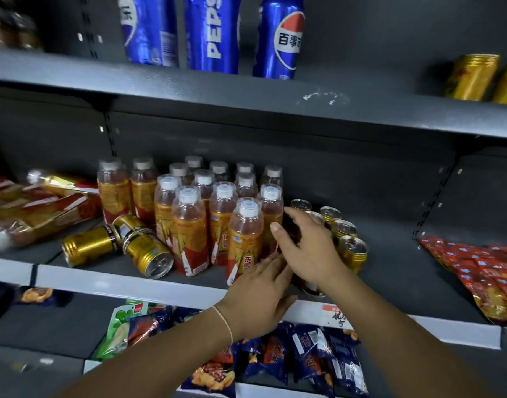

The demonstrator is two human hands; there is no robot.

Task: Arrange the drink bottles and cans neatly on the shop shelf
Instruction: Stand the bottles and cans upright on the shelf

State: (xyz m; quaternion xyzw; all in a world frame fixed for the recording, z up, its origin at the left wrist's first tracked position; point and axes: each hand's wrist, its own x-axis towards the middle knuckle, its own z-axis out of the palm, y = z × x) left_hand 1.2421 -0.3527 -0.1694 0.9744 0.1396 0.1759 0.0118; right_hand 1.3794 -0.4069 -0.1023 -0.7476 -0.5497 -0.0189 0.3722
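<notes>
Two hands on the shelf [131, 284]: right hand [309, 251] grips a dark can [290, 229], left hand [260, 297] lies flat alongside.

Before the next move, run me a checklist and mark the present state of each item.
1. Right hand has hold of the dark container: ok, fingers wrap round it.
2. Left hand free to steady: ok, fingers straight beside the container.
3. Upright gold cans in a row on the right: ok.
4. Fallen gold cans stood up: not ok, two lie on their sides.
5. Bottle cluster upright: ok.
6. Container's label facing out: cannot tell, the hand covers it.
</notes>
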